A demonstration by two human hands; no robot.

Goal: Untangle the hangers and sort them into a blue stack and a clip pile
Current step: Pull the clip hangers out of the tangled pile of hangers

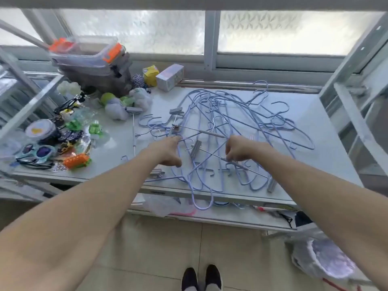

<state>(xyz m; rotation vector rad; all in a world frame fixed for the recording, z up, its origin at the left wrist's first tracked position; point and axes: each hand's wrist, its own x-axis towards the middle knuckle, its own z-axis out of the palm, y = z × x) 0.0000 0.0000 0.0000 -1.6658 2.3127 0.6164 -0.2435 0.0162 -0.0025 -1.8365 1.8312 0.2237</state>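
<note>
Pinches a clip hanger (212, 153) by its rod with the right hand (241, 149), close to the table's (315, 143) near edge, apparently to draw it from the blue hangers (241, 110) tangled around it; spreads the left hand (165, 152) just left, seemingly steadying the heap.

Both bare forearms reach from the lower corners toward the centre of the frame. The left hand (165, 152) has straight fingers and a spread thumb. The right hand (241, 149) curls its fingers downward, pinching a thin grey metal clip-hanger bar (212, 153).
</note>
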